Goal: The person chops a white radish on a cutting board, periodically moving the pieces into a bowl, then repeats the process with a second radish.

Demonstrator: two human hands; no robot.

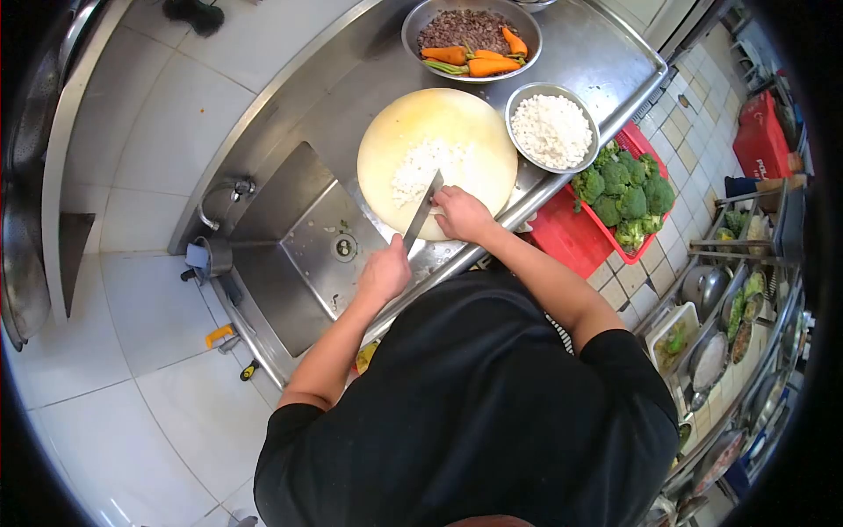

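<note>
A knife (422,209) is in my left hand (385,273), with fingers wrapped round its handle. Its blade slants up over the near part of a round, cream-coloured cutting board (384,145). My right hand (463,213) rests at the board's near edge, just right of the blade. Those fingers are curled down, and whatever lies under them is hidden. Small white diced pieces (420,171) spread over the middle of the board, beyond the knife. To the right of the board stands a metal bowl (511,112) filled with similar white pieces (551,132).
Behind the board, a larger metal bowl (411,46) contains carrots (492,66) and brown minced food (470,31). A sink basin (307,263) with a faucet (230,195) lies left. Broccoli (628,189) fills a red crate (634,255) beyond the counter's right edge. Shelves with food containers (707,360) stand farther right.
</note>
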